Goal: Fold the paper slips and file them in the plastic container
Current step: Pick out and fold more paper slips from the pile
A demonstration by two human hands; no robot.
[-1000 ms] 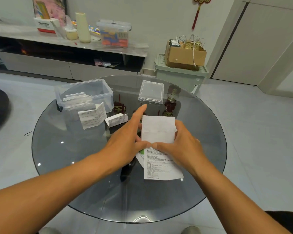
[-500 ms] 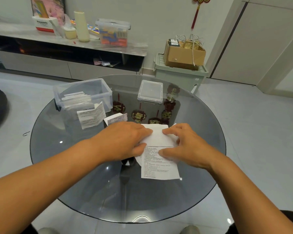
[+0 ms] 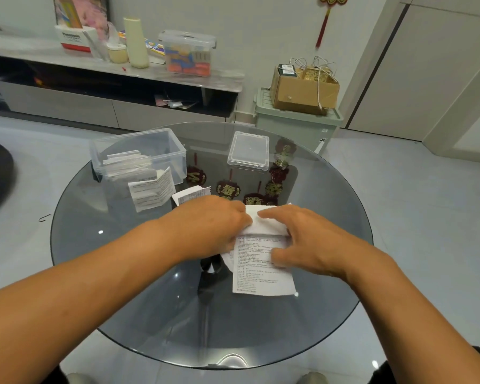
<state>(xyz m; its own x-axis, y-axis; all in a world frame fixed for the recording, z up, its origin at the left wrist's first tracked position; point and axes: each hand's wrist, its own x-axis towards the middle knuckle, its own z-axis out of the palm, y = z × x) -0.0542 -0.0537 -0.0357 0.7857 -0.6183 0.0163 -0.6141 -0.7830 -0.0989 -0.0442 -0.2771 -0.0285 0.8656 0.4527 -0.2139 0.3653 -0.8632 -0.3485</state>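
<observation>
Paper slip [image 3: 262, 270] lengthwise toward person

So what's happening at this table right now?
A person is folding a printed slip on the glass table. The left hand and right hand both press its folded-over top flat. The open container already holds folded slips; its lid lies apart.

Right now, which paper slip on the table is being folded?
The large printed slip under both hands; the two folded slips near the container lie untouched.
</observation>
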